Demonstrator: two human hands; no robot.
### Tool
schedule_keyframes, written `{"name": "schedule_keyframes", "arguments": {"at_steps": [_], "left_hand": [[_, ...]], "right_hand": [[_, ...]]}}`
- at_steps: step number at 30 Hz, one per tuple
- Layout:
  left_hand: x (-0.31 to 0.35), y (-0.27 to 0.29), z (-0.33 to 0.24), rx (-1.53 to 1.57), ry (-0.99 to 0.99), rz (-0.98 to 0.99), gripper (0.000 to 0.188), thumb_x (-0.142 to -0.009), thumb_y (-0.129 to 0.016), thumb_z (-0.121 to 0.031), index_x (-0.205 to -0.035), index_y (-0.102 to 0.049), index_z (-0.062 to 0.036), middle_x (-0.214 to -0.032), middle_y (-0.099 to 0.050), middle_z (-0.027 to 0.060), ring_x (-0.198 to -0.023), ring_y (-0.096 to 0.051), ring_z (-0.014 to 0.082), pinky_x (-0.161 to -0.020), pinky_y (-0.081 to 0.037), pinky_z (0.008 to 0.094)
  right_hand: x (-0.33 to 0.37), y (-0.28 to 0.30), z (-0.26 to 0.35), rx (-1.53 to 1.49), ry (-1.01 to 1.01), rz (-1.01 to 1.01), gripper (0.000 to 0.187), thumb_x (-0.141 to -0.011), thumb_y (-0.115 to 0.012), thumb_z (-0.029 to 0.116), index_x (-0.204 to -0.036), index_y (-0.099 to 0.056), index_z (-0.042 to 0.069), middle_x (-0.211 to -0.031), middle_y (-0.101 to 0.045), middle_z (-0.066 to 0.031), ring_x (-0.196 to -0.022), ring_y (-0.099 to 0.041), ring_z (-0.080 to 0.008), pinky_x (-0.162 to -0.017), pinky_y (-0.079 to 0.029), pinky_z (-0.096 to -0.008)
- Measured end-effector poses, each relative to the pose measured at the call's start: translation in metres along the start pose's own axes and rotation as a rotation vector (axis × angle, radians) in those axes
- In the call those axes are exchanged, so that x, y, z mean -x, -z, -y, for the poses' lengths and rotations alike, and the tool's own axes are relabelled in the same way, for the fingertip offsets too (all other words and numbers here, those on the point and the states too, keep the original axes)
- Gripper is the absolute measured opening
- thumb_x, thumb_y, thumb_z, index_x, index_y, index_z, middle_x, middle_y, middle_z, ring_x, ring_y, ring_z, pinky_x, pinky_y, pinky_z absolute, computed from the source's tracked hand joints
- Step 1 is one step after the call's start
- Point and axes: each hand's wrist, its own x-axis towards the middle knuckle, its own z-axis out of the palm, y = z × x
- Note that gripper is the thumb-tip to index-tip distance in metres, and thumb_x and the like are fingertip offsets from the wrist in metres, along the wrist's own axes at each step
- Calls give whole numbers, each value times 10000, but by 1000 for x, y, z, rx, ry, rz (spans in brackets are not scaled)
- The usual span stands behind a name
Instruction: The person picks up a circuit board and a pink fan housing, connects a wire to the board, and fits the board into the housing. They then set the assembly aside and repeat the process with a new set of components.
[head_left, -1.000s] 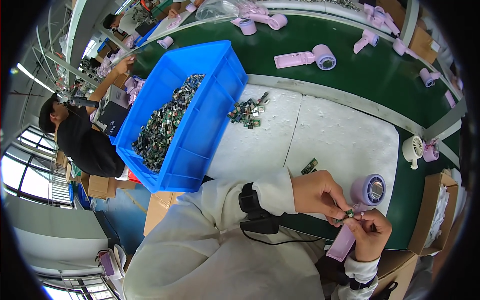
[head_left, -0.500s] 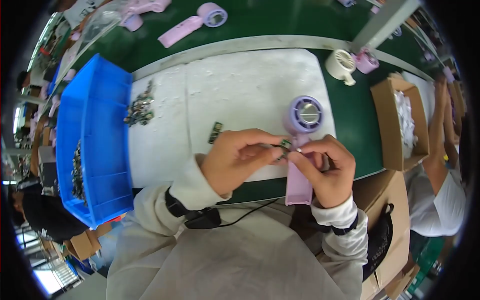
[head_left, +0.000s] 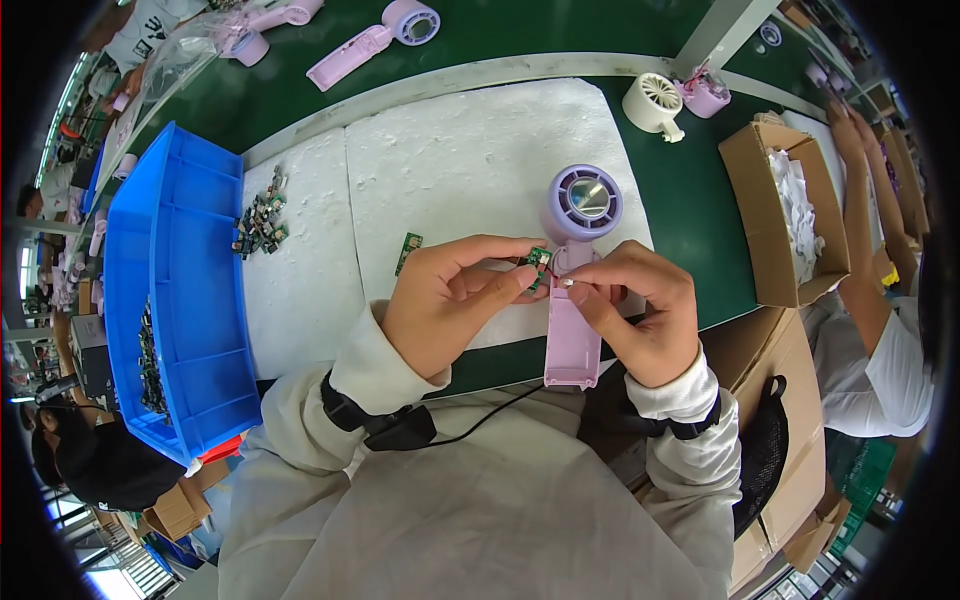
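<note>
One blue bin (head_left: 175,300) of small circuit boards (head_left: 150,350)

Left hand (head_left: 445,300) and right hand (head_left: 640,315) pinch a small green board (head_left: 540,262) over a lilac fan (head_left: 578,270) on the tabletop (head_left: 480,160); blue bin (head_left: 170,290) at left.

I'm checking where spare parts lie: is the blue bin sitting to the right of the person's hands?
No, the blue bin sits at the left of the left hand and right hand, beside the white foam mat.
</note>
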Motion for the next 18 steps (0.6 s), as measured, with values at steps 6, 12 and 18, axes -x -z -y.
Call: {"name": "schedule_keyframes", "arguments": {"at_steps": [6, 12, 18], "left_hand": [[0, 1, -1, -4, 13, 32, 286, -988, -622, 17, -1269, -632, 73, -1199, -694, 155, -1100, -683, 231, -999, -567, 376], [0, 1, 0, -33, 5, 43, 288, -989, -623, 18, -1271, -633, 73, -1220, -692, 152, -1093, -680, 204, -989, -552, 338], [0, 2, 1, -46, -5, 81, 296, -996, -600, 28, -1288, -613, 74, -1255, -666, 152, -1114, -679, 206, -999, -548, 320]], "right_hand": [[-1, 8, -7, -269, -210, 171, 120, -870, -755, -4, -990, -769, -1, -820, -620, -22, -733, -516, -87, -652, -403, -253], [-2, 10, -4, -258, -234, 245, 132, -875, -769, 4, -1007, -774, 7, -847, -617, -15, -721, -491, -70, -636, -384, -249], [-2, 10, -1, -230, -246, 231, 152, -822, -802, 5, -972, -784, 23, -756, -567, 10, -665, -440, -74, -604, -340, -253]]}}
